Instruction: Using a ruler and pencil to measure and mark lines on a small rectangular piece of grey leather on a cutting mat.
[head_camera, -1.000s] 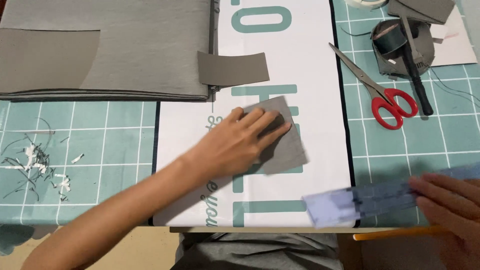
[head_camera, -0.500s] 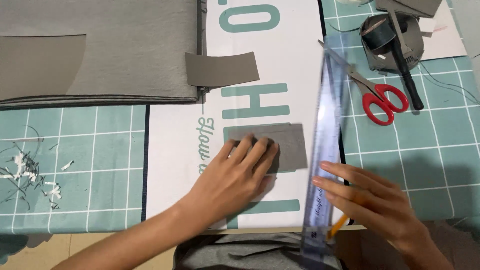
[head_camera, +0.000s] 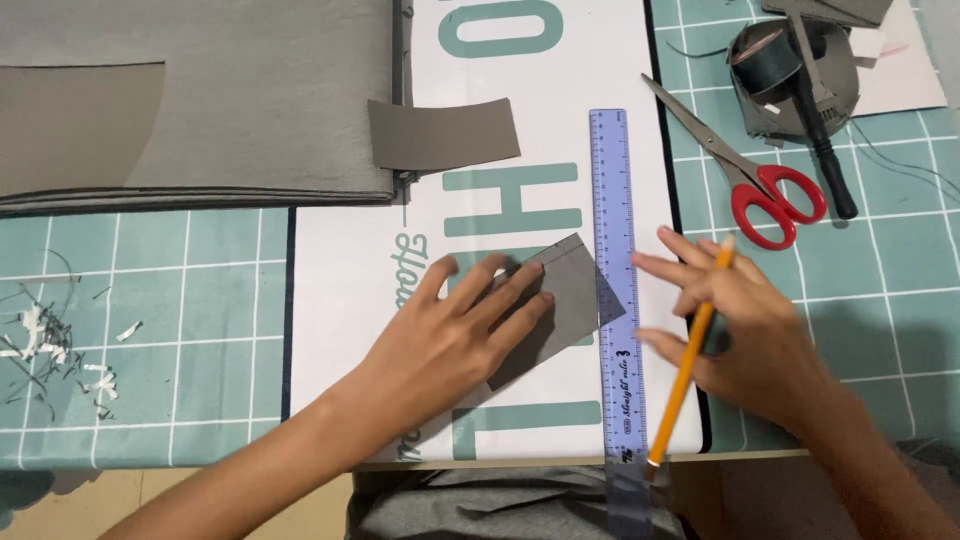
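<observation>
The ruler (head_camera: 616, 300) now lies flat instead of tilted. The left hand (head_camera: 465, 335), fingers spread, pins the grey fabric piece (head_camera: 560, 300) on the white sheet (head_camera: 340, 300); the right hand (head_camera: 745, 335), fingers spread, pinches a pencil (head_camera: 690, 365). Marking step: the ruler's edge likely needs aligning next.

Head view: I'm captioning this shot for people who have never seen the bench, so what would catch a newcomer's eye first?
Probably the left hand pressing flat on a grey piece at the centre of the white printed sheet. Along that piece's right edge lies a translucent blue ruler, with the right hand beside it holding a yellow pencil. The red-handled scissors at upper right stand out against the green cutting mat.
</observation>
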